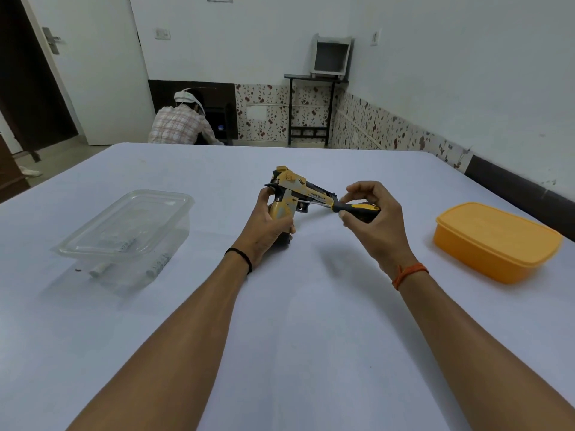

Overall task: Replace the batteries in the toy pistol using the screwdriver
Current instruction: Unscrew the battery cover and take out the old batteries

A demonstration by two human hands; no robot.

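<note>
Above the white worktop (311, 306), my left hand (267, 225) grips the toy pistol (291, 194) by its handle while my right hand's (370, 209) fingers (354, 189) pinch the screwdriver (348, 208), tip at the grip screw. I judge this the unscrewing step; next, steady turns without slipping.

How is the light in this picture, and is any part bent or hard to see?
Head view: soft, even light, faint shadows under the hands; the wide lens bows the table edge; glare on the clear container blurs its contents; the toy pistol and screwdriver look sharp.
</note>
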